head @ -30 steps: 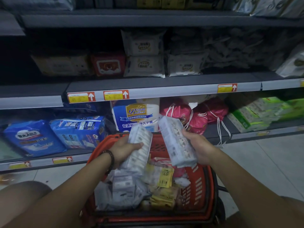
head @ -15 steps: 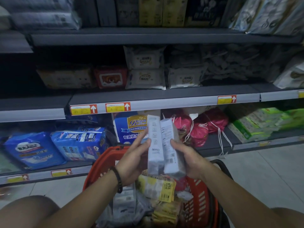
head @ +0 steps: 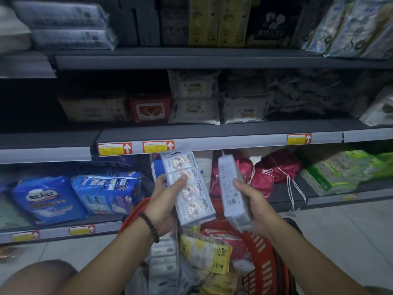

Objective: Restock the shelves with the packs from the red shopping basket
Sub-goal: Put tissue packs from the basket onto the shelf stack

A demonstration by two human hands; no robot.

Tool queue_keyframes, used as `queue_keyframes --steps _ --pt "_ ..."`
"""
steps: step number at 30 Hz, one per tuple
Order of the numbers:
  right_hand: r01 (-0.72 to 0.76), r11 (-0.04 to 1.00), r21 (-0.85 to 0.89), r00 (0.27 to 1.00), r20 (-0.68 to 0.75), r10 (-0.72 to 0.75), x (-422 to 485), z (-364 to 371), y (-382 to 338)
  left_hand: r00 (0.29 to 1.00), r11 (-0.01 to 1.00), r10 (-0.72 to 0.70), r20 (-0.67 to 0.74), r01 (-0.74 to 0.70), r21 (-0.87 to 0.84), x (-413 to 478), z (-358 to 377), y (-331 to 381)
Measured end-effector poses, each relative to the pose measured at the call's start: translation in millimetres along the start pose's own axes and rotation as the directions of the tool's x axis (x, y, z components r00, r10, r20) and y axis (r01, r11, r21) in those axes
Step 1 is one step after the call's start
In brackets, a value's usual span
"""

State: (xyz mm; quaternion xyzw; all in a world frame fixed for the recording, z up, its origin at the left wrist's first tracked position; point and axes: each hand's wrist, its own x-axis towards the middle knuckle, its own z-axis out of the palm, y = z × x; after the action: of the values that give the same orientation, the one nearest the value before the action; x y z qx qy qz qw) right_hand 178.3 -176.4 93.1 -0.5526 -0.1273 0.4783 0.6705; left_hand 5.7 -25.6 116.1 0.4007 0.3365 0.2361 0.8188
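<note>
The restocking is under way but far from finished. The left hand [head: 168,201] grips a long, pale cartoon-face multipack [head: 189,188] by its lower half, thumb across the printed front. The right hand [head: 255,207] grips a second multipack [head: 231,192] of the same shape, its barcode side toward the camera. Both are held upright and apart, above the far rim of the red shopping basket [head: 263,258] and in front of the lower shelf [head: 319,196]. Neither touches a shelf, so these two are lifted out but not yet placed.

What is left lies in the basket. Yellow packs [head: 206,254] sit in its middle, pale grey packs [head: 163,260] are stacked along its left side, and more wrapped goods show beneath, so many more packs appear to remain.

The middle shelf [head: 212,133] carries white wet-wipe packs [head: 194,110] and a red pack [head: 151,108], set back from its front edge, with dark space toward its left end. The lower shelf holds blue packs [head: 106,190], pink drawstring bags [head: 261,177] and green packs [head: 340,171]. No pack like the two in hand is visible on either shelf, so I cannot tell where they belong
</note>
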Motion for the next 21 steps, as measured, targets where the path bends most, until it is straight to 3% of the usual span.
queue_keyframes --steps 6,10,14,21 --pt "0.070 0.997 -0.013 0.997 0.033 -0.070 -1.7 8.8 -11.7 0.993 0.991 -0.086 0.082 0.094 -0.094 0.9 1.6 -2.8" --pt "0.044 0.996 -0.073 0.999 0.007 -0.044 4.8 13.4 -8.7 0.990 0.999 -0.024 0.139 0.028 -0.028 -1.3 8.5 -2.3" --pt "0.111 0.975 -0.192 0.993 -0.010 -0.116 4.4 15.2 -14.5 0.977 0.998 -0.020 0.214 0.006 0.068 -3.6 9.4 2.3" --pt "0.264 0.876 -0.404 0.962 0.049 -0.267 2.8 40.5 -30.7 0.977 0.998 0.068 0.204 -0.064 -0.026 -9.4 22.2 -10.2"
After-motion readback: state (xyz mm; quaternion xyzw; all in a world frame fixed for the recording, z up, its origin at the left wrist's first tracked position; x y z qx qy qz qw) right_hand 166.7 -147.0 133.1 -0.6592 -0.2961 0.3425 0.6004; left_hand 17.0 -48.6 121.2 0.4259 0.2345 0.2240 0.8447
